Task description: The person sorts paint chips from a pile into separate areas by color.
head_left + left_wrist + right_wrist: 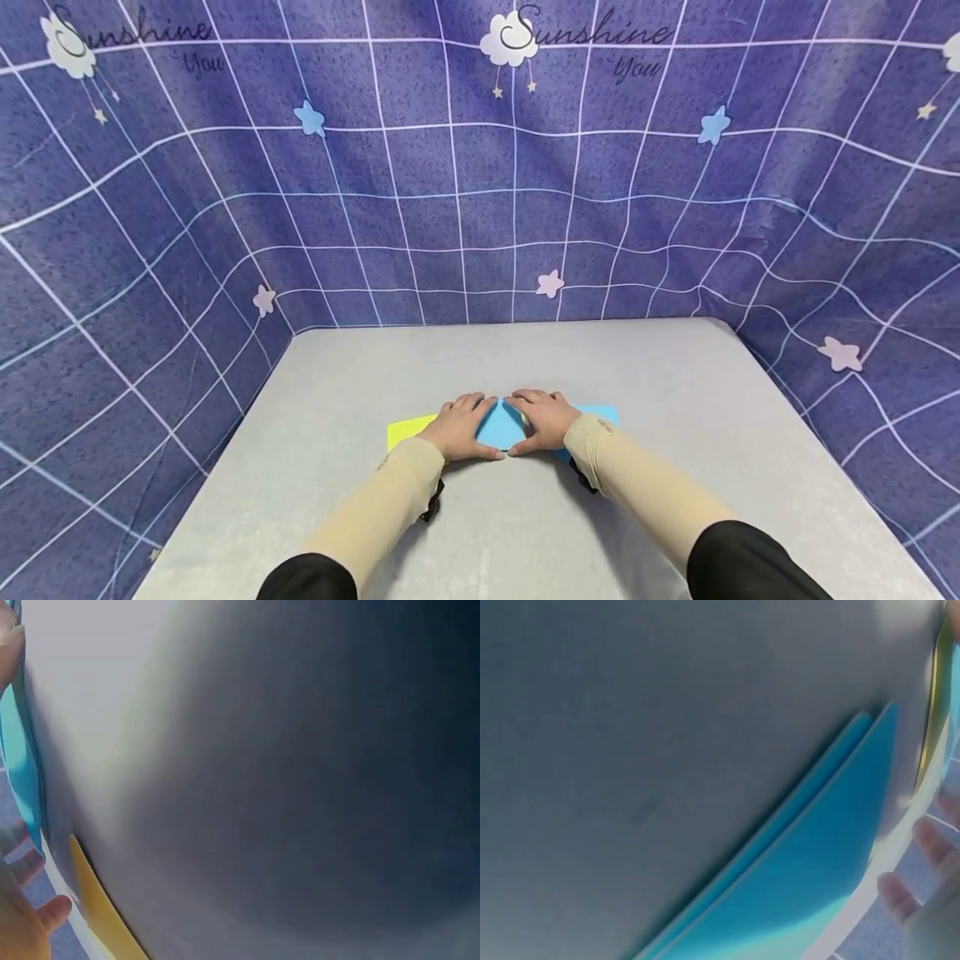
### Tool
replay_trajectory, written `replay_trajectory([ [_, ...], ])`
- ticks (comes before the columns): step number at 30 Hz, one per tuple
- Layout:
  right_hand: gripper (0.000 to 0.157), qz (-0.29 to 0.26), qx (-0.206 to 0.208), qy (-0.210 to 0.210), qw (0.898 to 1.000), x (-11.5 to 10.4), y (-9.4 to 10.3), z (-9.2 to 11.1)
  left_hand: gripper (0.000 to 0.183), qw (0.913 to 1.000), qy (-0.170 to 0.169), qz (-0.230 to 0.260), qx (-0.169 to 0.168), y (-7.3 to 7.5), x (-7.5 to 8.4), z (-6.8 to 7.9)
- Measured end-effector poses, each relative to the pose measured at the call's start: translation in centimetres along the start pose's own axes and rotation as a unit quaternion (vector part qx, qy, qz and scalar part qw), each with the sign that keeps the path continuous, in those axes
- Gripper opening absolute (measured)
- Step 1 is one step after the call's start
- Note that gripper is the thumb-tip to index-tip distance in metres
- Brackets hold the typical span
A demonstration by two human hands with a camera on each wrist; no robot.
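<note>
A thin blue sheet [500,427] with a smooth surface lies between both hands near the middle of the table. My left hand [459,427] spans its left side, thumb at the near edge and fingertips at the far edge. On the right side, my right hand [546,419] holds it the same way, and the two thumb tips almost meet. Left of the left hand, a yellow sheet [407,428] shows partly from behind the wrist. Beyond the right hand are blue sheets [602,413]; in the right wrist view, two such blue sheets [810,847] overlap, slightly offset.
The grey tabletop [510,358] has its far edge against a purple-blue grid-patterned curtain [465,217] with stars and clouds. The curtain also hangs along the table's left and right sides. Beneath the blue sheet's edge, a yellow edge [931,727] shows in the right wrist view.
</note>
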State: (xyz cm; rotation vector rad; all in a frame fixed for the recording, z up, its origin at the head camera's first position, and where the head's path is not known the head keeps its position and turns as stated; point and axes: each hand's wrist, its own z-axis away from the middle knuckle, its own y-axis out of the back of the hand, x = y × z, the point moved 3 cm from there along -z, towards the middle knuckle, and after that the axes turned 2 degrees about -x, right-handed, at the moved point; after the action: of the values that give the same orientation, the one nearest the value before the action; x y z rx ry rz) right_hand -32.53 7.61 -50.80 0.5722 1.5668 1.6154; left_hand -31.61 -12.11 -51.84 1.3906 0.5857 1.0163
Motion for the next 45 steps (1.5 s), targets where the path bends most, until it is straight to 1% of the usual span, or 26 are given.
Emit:
replay_trajectory([
  [5, 0.100, -0.010, 0.012, 0.004, 1.000, 0.3, 0.2, 0.2, 0.108, 0.9999, -0.001, 0.002, 0.013, 0.1, -0.1, -0.1],
  [12, 0.100, -0.015, 0.019, 0.004, 1.000, 0.6, 0.6, 0.4, 0.108, 0.9998, 0.005, 0.001, 0.018, 0.3, -0.1, -0.1],
  [17, 0.101, -0.018, 0.010, 0.002, 1.000, 0.5, 0.4, 0.8, 0.108, 0.9996, -0.008, 0.007, 0.028, 0.4, 0.3, 0.1],
  [23, 0.101, -0.026, 0.003, -0.005, 1.000, 0.4, 0.1, 1.1, 0.107, 0.9996, -0.015, -0.004, 0.025, 0.4, 0.7, 0.3],
  [29, 0.101, -0.018, 0.009, -0.011, 1.000, 0.5, 0.5, 1.3, 0.106, 0.9985, -0.028, -0.001, 0.046, 0.7, 0.8, 0.0],
  [33, 0.101, -0.021, 0.004, -0.013, 1.000, 0.6, 0.6, 1.5, 0.106, 0.9986, -0.025, -0.007, 0.047, 0.7, 1.1, 0.0],
  [39, 0.099, -0.027, 0.008, -0.007, 1.000, 0.8, 1.0, 1.9, 0.105, 0.9986, -0.022, -0.016, 0.045, 1.0, 1.6, -0.1],
  [45, 0.099, -0.033, 0.009, -0.018, 0.999, 1.5, 0.7, 2.7, 0.104, 0.9985, -0.029, -0.026, 0.040, 0.5, 2.4, -0.9],
])
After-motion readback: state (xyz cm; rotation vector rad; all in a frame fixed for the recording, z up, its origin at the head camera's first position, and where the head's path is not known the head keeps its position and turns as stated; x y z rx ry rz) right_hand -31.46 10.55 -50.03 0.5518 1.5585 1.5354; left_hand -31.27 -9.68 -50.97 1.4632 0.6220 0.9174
